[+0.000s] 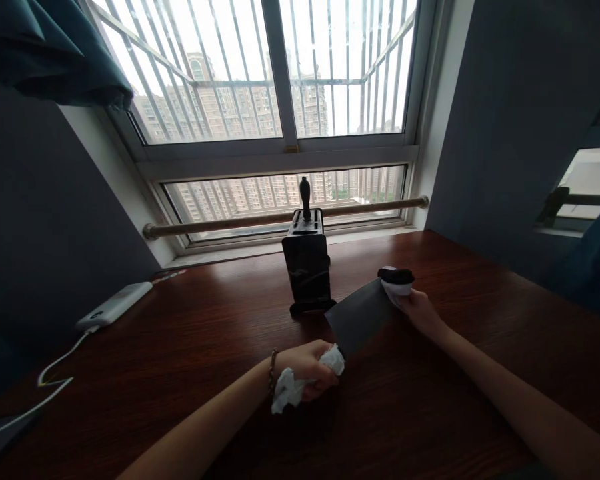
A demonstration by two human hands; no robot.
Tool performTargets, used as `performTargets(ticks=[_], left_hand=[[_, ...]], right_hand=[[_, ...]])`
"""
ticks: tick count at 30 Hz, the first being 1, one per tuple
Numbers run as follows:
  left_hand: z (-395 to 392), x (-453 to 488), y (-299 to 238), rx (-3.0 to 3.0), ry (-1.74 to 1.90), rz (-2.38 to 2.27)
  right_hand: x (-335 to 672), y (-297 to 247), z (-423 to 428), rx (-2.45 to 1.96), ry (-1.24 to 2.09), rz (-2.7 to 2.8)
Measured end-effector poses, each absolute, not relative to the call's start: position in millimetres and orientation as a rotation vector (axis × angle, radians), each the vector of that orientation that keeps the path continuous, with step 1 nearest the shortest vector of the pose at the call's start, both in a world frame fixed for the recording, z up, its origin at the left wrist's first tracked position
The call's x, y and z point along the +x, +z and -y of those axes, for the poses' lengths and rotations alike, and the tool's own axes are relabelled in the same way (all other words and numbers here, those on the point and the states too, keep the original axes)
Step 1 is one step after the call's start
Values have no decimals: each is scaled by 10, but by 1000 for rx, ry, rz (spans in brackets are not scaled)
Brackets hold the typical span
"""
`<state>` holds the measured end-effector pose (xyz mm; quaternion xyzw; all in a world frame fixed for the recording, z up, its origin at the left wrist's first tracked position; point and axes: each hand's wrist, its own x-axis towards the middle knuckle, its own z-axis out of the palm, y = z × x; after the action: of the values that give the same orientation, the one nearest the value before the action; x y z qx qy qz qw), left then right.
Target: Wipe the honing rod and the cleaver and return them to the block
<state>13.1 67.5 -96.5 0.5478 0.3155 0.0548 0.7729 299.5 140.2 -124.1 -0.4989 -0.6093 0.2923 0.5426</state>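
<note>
A cleaver with a broad grey blade is held over the table, tilted up toward the right. My left hand is closed round its handle, which is mostly hidden, with crumpled white tissue in the same grip. At the blade's far end, my right hand is closed on a white item with a black oval top; its exact kind is unclear. The white part meets the blade there. Just beyond the cleaver stands a black knife block, with one dark handle sticking up from it.
The reddish-brown wooden table reaches a barred window. A wooden rail crosses in front of the glass, behind the block. At left lies a white power bank with a white cable. A blue curtain hangs upper left.
</note>
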Motion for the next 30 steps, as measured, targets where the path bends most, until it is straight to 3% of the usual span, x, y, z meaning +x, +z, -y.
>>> performTargets(ticks=[8,12,16,19,30], left_hand=[[-691,140,-971,1169,116,-698],[-711,139,-979,1158,102,-697],[-719,128,-973,1113,94,-685],[-714,121,-959,1093,92,-686],[-735,113,-956,1051,81,-696]], right_hand=[[3112,-1252,-1473,-1287,548,998],[2986,-1150,-1222,-1244,309,1450],[2625,-1054,-892,-707,185,2335],[2447,-1005,-744,-478,85,2680],[2774,-1302,-1156,-1177,-2,2098]])
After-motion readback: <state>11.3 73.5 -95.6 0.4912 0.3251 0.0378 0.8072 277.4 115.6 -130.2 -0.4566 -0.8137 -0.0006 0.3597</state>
